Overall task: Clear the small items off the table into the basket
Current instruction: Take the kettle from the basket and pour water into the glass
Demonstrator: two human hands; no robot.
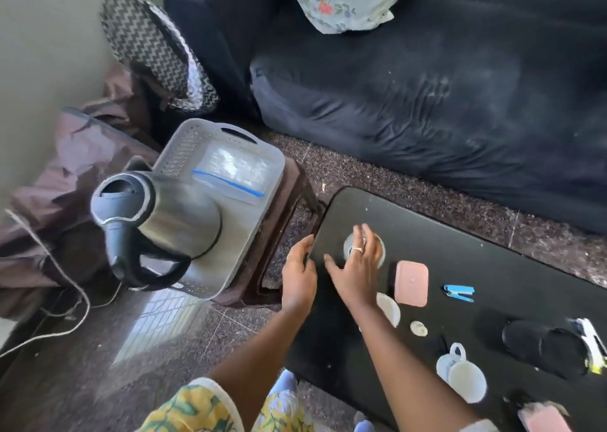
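Half the clear cup (348, 246) hides under the open right hand (356, 267) — grip unclear — left hand (299, 274) empty.

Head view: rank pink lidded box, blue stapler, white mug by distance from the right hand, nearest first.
From the right hand:
1. Pink lidded box, just to its right.
2. Blue stapler, farther right, past the box.
3. White mug, farthest, toward the table's near edge.

The right hand (356, 267) covers most of a round clear thing (348, 246) near the table's (460, 244) left end, so I cannot tell what it is. A pink thing (543, 418) at the table's near edge is blurry and cut off by the picture's bottom edge.
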